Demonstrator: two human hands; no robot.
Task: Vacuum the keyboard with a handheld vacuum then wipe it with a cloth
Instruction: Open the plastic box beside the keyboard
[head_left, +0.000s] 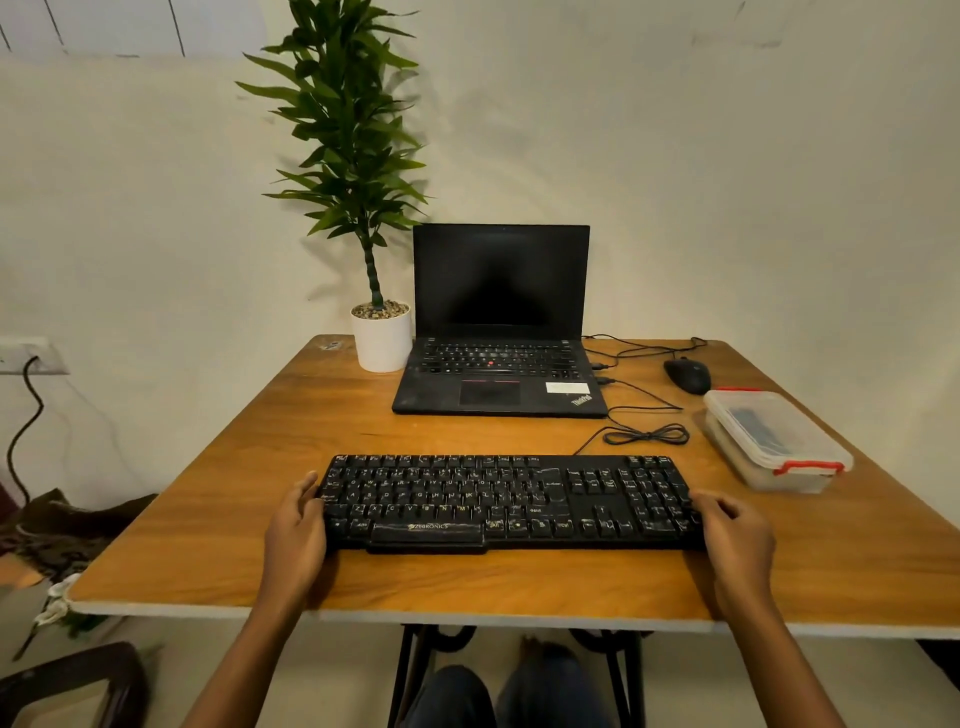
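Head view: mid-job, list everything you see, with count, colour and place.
keyboard: one, black, near centre of table
laptop: one, black, open, screen dark, behind keyboard
potted plant: one, green in white pot, left of laptop
mouse: one, black, far right
lidded box: one, clear with red clips, right edge
cable: one, black, coiled between laptop and keyboard
table: one, brown wood
left hand: one, grips keyboard's left end
right hand: one, grips keyboard's right end

keyboard: black Zebronics, near counter front edge
left grip: holds keyboard's left end
right grip: holds its right end
laptop: open, back edge
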